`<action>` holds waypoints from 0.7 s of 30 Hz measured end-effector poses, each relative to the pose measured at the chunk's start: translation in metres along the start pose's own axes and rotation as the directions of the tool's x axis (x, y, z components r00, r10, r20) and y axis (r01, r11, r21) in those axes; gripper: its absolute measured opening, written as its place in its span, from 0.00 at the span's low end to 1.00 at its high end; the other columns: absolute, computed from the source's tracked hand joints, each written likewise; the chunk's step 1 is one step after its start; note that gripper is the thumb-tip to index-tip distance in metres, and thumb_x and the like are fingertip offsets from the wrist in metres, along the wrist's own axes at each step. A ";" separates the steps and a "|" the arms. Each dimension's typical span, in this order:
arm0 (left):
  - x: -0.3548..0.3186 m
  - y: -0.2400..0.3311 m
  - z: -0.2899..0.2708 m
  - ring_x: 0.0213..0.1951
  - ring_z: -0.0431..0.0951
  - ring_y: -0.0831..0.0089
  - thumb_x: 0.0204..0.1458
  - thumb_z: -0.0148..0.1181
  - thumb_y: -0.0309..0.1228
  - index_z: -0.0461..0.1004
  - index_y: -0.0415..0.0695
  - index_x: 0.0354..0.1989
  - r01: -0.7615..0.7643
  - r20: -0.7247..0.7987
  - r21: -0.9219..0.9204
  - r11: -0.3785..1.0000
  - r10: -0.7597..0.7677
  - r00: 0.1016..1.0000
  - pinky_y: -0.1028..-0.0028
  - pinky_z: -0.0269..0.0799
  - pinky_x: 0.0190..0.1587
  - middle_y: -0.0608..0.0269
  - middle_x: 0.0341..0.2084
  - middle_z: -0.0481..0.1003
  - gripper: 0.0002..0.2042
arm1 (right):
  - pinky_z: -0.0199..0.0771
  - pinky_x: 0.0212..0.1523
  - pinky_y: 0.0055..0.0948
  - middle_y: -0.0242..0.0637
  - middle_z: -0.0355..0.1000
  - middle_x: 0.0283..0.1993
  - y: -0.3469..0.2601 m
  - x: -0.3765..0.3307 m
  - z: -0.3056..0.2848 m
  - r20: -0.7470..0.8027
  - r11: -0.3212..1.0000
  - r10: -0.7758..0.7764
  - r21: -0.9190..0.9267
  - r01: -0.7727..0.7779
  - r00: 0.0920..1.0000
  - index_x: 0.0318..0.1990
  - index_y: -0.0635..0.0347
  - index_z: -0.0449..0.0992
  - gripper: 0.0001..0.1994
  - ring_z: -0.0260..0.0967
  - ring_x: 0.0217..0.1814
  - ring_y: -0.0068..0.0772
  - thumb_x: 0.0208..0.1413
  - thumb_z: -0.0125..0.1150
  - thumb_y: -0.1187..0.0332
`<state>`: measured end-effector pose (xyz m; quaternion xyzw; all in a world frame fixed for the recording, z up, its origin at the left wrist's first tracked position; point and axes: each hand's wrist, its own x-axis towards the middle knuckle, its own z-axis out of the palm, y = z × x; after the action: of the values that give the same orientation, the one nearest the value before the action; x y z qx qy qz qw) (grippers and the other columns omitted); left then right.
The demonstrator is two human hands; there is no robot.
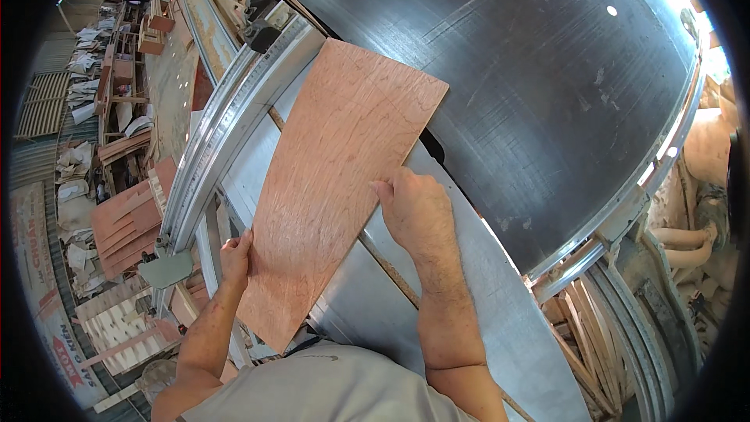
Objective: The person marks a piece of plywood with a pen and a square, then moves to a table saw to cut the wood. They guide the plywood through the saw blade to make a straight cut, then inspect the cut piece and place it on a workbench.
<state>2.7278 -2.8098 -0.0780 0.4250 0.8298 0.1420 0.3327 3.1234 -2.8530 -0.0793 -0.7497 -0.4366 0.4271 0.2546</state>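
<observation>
hands (419,207) hold brown panel (336,148) beside silver metal rail (234,117)

Brown floor (170,70), corrugated wall (35,158) beyond

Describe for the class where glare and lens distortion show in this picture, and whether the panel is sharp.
In the head view, glare whitens parts of the dark tabletop; in the head view, fisheye distortion bows the silver rail, and black fills the corners; in the head view, the wooden panel looks sharp, its grain readable.
</observation>
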 end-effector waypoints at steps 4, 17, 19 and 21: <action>0.001 0.000 -0.001 0.26 0.68 0.79 0.51 0.68 0.47 0.75 0.33 0.32 0.004 0.019 -0.008 1.000 -0.004 1.000 0.78 0.66 0.29 0.66 0.25 0.73 0.24 | 0.74 0.29 0.41 0.49 0.75 0.24 0.000 -0.001 0.000 -0.017 1.000 -0.011 -0.013 0.011 1.000 0.29 0.67 0.76 0.14 0.76 0.27 0.47 0.57 0.63 0.62; -0.004 -0.001 -0.004 0.23 0.65 0.83 0.51 0.67 0.48 0.75 0.38 0.29 0.016 0.056 -0.016 1.000 -0.015 0.998 0.80 0.61 0.25 0.71 0.23 0.71 0.22 | 0.74 0.31 0.41 0.50 0.76 0.26 0.003 -0.004 0.006 -0.074 0.999 -0.035 0.010 0.036 0.997 0.30 0.68 0.77 0.14 0.76 0.29 0.49 0.57 0.63 0.63; -0.001 0.000 -0.005 0.22 0.65 0.83 0.51 0.68 0.49 0.75 0.39 0.29 0.027 0.060 0.005 1.000 -0.027 0.998 0.79 0.60 0.25 0.71 0.22 0.71 0.21 | 0.74 0.31 0.42 0.51 0.76 0.27 0.003 -0.003 0.007 -0.082 0.999 -0.047 0.013 0.048 0.996 0.30 0.68 0.77 0.14 0.76 0.30 0.50 0.57 0.63 0.63; -0.005 0.006 -0.004 0.22 0.65 0.82 0.50 0.68 0.49 0.75 0.39 0.28 0.012 0.022 0.023 1.000 -0.013 1.000 0.79 0.60 0.24 0.71 0.22 0.70 0.21 | 0.74 0.32 0.42 0.52 0.76 0.27 0.000 -0.002 0.005 -0.063 0.999 -0.033 0.014 0.034 0.997 0.31 0.68 0.77 0.14 0.76 0.30 0.50 0.57 0.63 0.63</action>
<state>2.7304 -2.8101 -0.0701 0.4251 0.8303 0.1260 0.3378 3.1187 -2.8546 -0.0810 -0.7533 -0.4376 0.4022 0.2813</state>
